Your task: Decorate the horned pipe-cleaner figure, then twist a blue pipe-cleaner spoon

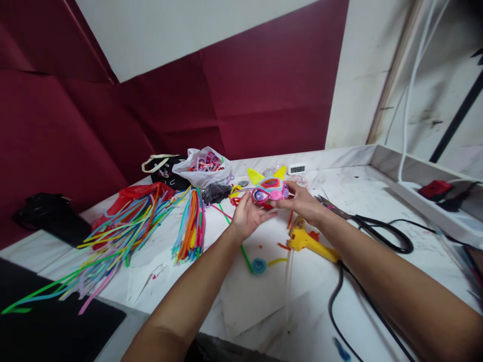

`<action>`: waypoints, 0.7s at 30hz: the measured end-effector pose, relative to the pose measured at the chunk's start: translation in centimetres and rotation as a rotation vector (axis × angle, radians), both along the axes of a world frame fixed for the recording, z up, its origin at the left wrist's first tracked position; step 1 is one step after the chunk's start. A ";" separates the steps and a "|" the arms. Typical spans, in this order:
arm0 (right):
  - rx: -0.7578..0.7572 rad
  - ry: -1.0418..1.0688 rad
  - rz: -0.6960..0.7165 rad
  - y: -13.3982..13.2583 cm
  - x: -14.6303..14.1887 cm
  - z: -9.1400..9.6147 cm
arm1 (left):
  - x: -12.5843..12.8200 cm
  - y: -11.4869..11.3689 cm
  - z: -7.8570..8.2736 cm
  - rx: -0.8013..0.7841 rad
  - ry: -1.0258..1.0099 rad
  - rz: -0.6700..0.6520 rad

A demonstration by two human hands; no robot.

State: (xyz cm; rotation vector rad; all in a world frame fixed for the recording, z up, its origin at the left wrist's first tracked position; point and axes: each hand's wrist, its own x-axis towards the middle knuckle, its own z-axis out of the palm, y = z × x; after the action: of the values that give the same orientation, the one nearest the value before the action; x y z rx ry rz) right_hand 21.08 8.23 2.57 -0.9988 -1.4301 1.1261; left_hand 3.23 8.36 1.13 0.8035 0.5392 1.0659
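I have the pipe-cleaner figure between both hands, just above the middle of the frame and lifted off the white table. It is a small round thing wound in pink, blue and red, with two yellow points sticking up from its top. My left hand comes at it from the lower left, palm turned up, with the fingers curled against its left side and underside. My right hand grips it from the right, thumb and fingers pressed onto that edge, so both hands are closed on the figure.

Just below my right wrist lies the yellow glue gun, its black cable trailing toward the bottom of the frame. Black-handled scissors rest to the right of it. Below my left hand, near the centre, sits a small blue coil.

To the left, a tight bundle of pipe cleaners lies beside a wider loose fan of pipe cleaners that spreads toward the lower left. Behind these stand a white plastic bag and a black tote bag – and a small white clock sits just past the figure.
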 end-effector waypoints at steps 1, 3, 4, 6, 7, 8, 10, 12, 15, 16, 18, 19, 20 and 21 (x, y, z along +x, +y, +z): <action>-0.026 0.032 0.009 0.0 0.1 0.1 | 0.0 0.1 0.0 -0.002 0.007 0.026; -0.079 0.101 0.042 -0.1 0.2 0.4 | 0.1 0.2 -0.2 -0.009 0.035 0.112; -0.106 0.136 0.063 -0.1 0.3 0.5 | 0.1 0.4 -0.4 -0.011 0.051 0.162; -0.155 0.202 0.100 0.0 0.4 0.6 | 0.0 0.7 -0.7 -0.005 0.079 0.249; -0.177 0.232 0.112 0.0 0.5 0.7 | 0.0 0.9 -1.0 0.004 0.090 0.286; -0.198 0.260 0.118 0.1 0.6 0.7 | -0.1 1.0 -1.2 0.016 0.099 0.318; -0.234 0.307 0.119 0.3 0.7 0.6 | -0.3 1.3 -1.5 0.051 0.116 0.374; -0.263 0.344 0.110 0.5 0.8 0.4 | -0.4 1.4 -1.6 0.093 0.129 0.403; -0.289 0.379 0.088 0.6 0.7 0.2 | -0.2 1.2 -1.4 0.151 0.145 0.419; -0.294 0.385 0.080 0.6 0.6 0.2 | -0.1 1.1 -1.4 0.168 0.149 0.425; -0.298 0.386 0.061 0.5 0.3 0.2 | 0.2 0.9 -1.3 0.192 0.154 0.429; -0.298 0.382 0.049 0.4 0.2 0.2 | 0.4 0.8 -1.4 0.199 0.155 0.424; -0.297 0.374 0.036 0.3 0.1 0.3 | 0.5 0.7 -1.4 0.202 0.155 0.414; -0.295 0.364 0.022 0.3 -0.1 0.3 | 0.7 0.6 -1.5 0.203 0.155 0.402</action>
State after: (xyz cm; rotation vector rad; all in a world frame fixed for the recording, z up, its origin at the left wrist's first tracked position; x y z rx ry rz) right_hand 21.03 8.49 2.87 -0.9209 -1.0046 1.4795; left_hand 3.89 8.94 -0.37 0.9863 0.7531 1.4518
